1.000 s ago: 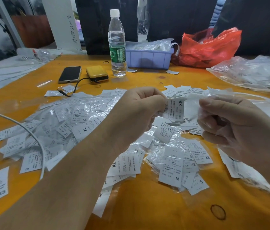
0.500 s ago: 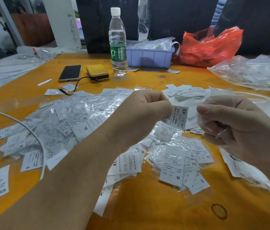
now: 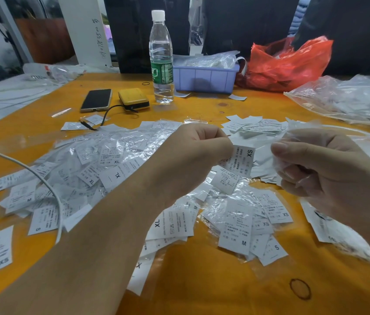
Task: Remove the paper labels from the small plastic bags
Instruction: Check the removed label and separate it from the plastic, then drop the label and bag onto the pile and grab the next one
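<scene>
Between the two raised hands, an XS paper label (image 3: 239, 162) hangs clear, pinched at its left edge by the left hand (image 3: 194, 155); fingers curled tight so the slip stays put. Just right of it, the right hand (image 3: 322, 169) grips a crumpled clear plastic bag (image 3: 279, 153), apparently emptied, held apart from the label so the two separate cleanly. Below both hands, the orange bench (image 3: 202, 280) carries a heap of bagged labels (image 3: 102, 164), within easy reach for the next pick. Beyond the right hand lies a stack of loose labels (image 3: 254, 127), likely the done pile.
</scene>
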A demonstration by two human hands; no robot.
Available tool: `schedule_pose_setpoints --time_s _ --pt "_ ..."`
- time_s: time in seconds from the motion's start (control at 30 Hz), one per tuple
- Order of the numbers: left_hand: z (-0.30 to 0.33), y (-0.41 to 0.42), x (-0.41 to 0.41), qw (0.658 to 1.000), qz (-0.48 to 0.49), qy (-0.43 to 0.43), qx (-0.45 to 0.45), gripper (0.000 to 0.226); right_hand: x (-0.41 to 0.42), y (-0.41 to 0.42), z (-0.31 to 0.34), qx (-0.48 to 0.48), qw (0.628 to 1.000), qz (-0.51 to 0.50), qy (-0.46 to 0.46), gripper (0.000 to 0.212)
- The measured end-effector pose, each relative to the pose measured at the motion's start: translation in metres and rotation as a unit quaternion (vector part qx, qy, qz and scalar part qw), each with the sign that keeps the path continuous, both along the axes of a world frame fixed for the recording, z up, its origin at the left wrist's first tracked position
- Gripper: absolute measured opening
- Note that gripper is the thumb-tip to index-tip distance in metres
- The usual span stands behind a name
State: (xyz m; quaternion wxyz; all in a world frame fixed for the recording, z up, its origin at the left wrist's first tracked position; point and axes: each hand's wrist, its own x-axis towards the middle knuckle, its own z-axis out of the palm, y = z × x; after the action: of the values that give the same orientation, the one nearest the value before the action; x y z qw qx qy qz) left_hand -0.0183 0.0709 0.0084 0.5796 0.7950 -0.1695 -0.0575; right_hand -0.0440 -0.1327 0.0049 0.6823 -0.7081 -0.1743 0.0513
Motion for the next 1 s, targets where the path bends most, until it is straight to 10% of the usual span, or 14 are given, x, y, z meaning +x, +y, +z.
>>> schedule_pose_setpoints --time_s 1.0 --pt "0.0003 -0.0017 -0.0025 1.0 -0.013 0.012 -0.026 0.017 0.0022 0.0019 -0.0063 -0.049 0.998 0.02 -0.026 0.044"
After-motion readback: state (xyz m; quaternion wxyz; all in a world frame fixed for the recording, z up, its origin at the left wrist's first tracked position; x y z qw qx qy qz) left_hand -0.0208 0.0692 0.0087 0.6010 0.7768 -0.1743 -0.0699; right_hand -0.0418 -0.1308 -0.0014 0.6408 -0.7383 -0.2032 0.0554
